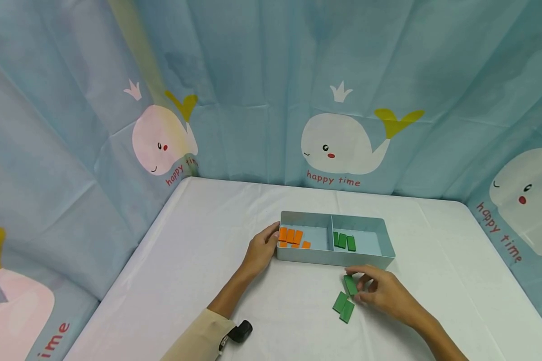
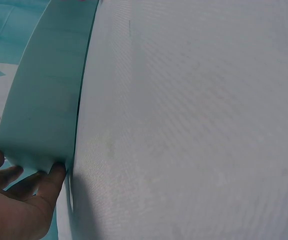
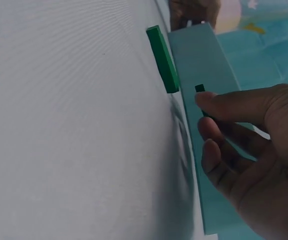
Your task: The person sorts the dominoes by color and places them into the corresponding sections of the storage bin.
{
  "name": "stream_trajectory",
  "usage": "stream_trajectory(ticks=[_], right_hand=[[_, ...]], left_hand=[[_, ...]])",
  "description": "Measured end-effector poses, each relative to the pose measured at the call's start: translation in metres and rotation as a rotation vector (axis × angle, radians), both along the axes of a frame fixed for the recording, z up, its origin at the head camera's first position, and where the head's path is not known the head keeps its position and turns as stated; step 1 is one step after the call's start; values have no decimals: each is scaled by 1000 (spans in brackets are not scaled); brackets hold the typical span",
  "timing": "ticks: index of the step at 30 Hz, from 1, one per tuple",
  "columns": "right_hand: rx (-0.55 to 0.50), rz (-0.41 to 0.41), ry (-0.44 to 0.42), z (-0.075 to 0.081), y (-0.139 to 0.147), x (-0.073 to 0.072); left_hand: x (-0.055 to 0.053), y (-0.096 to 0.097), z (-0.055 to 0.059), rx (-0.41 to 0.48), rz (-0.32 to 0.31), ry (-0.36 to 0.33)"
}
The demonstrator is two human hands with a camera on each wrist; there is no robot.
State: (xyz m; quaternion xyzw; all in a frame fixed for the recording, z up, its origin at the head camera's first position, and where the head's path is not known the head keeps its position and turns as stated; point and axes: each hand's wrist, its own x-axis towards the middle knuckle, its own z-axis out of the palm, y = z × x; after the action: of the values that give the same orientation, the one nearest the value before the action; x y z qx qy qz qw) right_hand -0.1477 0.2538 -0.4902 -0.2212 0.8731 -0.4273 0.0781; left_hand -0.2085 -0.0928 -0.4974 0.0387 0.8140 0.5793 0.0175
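Note:
A blue-grey two-compartment box (image 1: 316, 256) stands on the white table. My left hand (image 1: 259, 253) rests its fingers against the box's left end; in the left wrist view, the fingertips touch the end wall (image 2: 39, 125). Just in front of the box, my right hand (image 1: 384, 291) pinches a green tile (image 1: 350, 285) between thumb and fingers. Mostly covered by those fingers, only a dark end of the tile (image 3: 199, 88) shows in the right wrist view. Two more green tiles (image 1: 341, 302) lie touching or overlapping on the table, left of and nearer than the right hand.
Several orange tiles (image 1: 290, 235) lie in the left compartment, several green tiles (image 1: 351, 243) in the right one. A divider (image 1: 331, 233) separates them. A blue curtain (image 1: 253, 125) printed with whales hangs behind the table. A black device (image 1: 241, 331) sits at the left sleeve.

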Motion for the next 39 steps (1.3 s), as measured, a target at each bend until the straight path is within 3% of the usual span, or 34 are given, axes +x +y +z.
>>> stream_trajectory(ticks=[15, 30, 39], right_hand=[[-64, -60, 119, 10, 0, -3], [-92, -110, 234, 30, 0, -14], [-110, -107, 250, 35, 1, -24]], left_hand=[[0, 0, 0, 8, -10, 0], [0, -1, -1, 10, -12, 10], [2, -1, 1, 23, -15, 1]])
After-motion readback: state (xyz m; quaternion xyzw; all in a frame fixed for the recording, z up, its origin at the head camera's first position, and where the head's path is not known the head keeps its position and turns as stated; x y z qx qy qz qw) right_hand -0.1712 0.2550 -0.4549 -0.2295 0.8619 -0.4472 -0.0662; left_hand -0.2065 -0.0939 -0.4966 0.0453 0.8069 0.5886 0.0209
